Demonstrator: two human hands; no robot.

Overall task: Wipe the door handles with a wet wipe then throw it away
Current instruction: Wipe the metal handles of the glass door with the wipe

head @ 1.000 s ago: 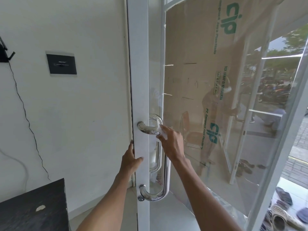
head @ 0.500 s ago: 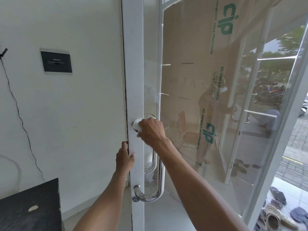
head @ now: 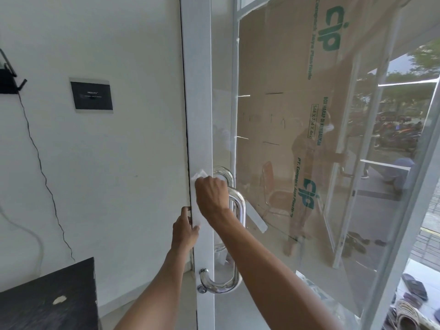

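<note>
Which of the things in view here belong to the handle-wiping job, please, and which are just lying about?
Part of the job:
wet wipe in the right hand
chrome door handle
left hand gripping the door frame edge

Just lying about:
black wall plate
cardboard sheet behind the glass
dark tabletop
sandals outside

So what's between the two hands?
In the head view, the white door frame edge: the left hand grips it from the wall side, the right hand presses the wet wipe above.
</note>
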